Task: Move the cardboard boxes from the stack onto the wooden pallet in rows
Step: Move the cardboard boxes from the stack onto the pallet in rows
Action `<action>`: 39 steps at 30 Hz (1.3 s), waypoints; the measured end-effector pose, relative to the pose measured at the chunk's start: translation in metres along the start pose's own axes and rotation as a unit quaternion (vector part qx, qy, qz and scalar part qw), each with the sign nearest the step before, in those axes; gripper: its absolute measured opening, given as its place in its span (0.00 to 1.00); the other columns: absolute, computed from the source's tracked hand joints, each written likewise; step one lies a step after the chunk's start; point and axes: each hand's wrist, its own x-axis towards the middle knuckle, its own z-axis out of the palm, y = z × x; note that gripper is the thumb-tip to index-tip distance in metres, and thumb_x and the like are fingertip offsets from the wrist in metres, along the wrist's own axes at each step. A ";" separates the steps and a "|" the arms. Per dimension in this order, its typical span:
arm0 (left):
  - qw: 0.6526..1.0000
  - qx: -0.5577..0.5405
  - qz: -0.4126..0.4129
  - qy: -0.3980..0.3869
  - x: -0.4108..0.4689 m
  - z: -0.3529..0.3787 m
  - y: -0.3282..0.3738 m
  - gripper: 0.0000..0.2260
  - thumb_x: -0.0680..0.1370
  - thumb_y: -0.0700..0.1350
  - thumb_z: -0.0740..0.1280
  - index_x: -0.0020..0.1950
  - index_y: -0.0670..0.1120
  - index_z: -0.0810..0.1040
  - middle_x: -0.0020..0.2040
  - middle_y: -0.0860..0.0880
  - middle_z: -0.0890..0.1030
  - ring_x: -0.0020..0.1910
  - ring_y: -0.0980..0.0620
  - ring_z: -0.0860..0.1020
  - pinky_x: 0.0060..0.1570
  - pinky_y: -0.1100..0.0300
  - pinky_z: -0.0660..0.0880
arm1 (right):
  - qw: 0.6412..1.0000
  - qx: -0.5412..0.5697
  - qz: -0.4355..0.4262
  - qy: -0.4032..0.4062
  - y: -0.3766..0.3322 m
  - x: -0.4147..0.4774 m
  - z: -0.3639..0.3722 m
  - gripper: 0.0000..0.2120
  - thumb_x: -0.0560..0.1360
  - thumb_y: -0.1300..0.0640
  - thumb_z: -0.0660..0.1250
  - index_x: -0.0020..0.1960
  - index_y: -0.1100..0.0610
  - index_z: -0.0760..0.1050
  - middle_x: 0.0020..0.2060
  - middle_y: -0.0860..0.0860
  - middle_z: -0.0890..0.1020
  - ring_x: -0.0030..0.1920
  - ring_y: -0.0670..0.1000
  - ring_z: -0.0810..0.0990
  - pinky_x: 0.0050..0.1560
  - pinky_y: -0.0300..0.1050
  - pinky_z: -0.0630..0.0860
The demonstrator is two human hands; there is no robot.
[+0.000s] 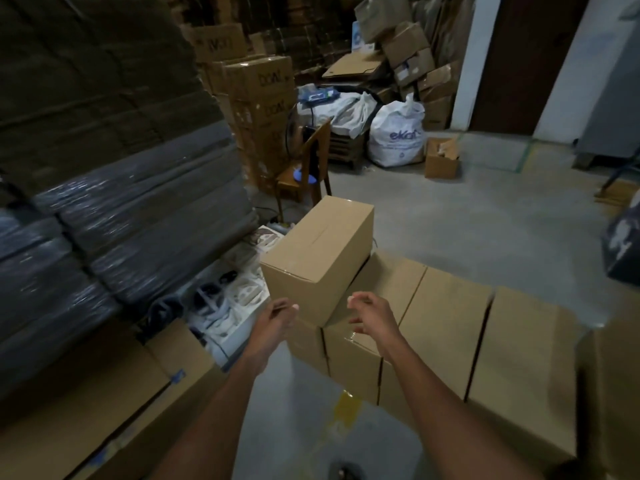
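A plain brown cardboard box (pixel 322 254) lies tilted on top of a row of like boxes (pixel 446 327) that runs to the right. My left hand (pixel 277 318) hovers just below the box's near left corner, fingers loosely curled, holding nothing. My right hand (pixel 369 315) hangs near the box's near right corner, fingers also relaxed and apart from it. Neither hand touches the box. No wooden pallet shows in this view.
Tall wrapped stacks of flat cardboard (pixel 114 188) fill the left. A long box (pixel 104 407) lies at lower left. A wooden chair (pixel 308 168), white sack (pixel 396 133), small open box (pixel 441 159) and piled boxes (pixel 408 53) stand behind. Bare concrete floor (pixel 485 216) stretches to the right.
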 end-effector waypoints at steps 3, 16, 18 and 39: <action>1.000 0.017 -0.020 -0.003 0.062 -0.018 0.010 0.17 0.71 0.56 0.76 0.57 0.55 0.81 0.47 0.50 0.81 0.41 0.54 0.81 0.46 0.54 0.74 | 1.000 0.010 0.026 -0.011 -0.010 0.054 0.030 0.11 0.79 0.53 0.69 0.58 0.58 0.78 0.51 0.57 0.83 0.40 0.53 0.82 0.41 0.49 0.78; 0.994 0.098 -0.035 -0.020 0.284 -0.053 0.045 0.21 0.63 0.63 0.75 0.55 0.63 0.81 0.57 0.50 0.84 0.56 0.48 0.82 0.61 0.47 0.76 | 0.992 0.020 0.114 0.043 -0.034 0.226 0.101 0.14 0.80 0.57 0.67 0.62 0.64 0.75 0.48 0.55 0.78 0.35 0.50 0.76 0.33 0.42 0.70; 0.992 0.104 -0.052 -0.037 0.326 -0.056 0.028 0.19 0.63 0.62 0.76 0.53 0.65 0.82 0.56 0.50 0.85 0.57 0.46 0.83 0.61 0.44 0.76 | 0.989 0.017 0.131 0.062 -0.026 0.249 0.108 0.16 0.79 0.56 0.68 0.63 0.63 0.75 0.48 0.55 0.79 0.38 0.51 0.77 0.35 0.42 0.71; 0.951 0.188 -0.144 -0.200 0.549 -0.055 0.027 0.33 0.64 0.47 0.81 0.64 0.46 0.70 0.59 0.47 0.82 0.58 0.47 0.80 0.59 0.49 0.77 | 0.956 0.002 0.200 0.215 0.014 0.369 0.156 0.20 0.77 0.54 0.72 0.67 0.53 0.72 0.58 0.47 0.80 0.54 0.49 0.78 0.53 0.40 0.73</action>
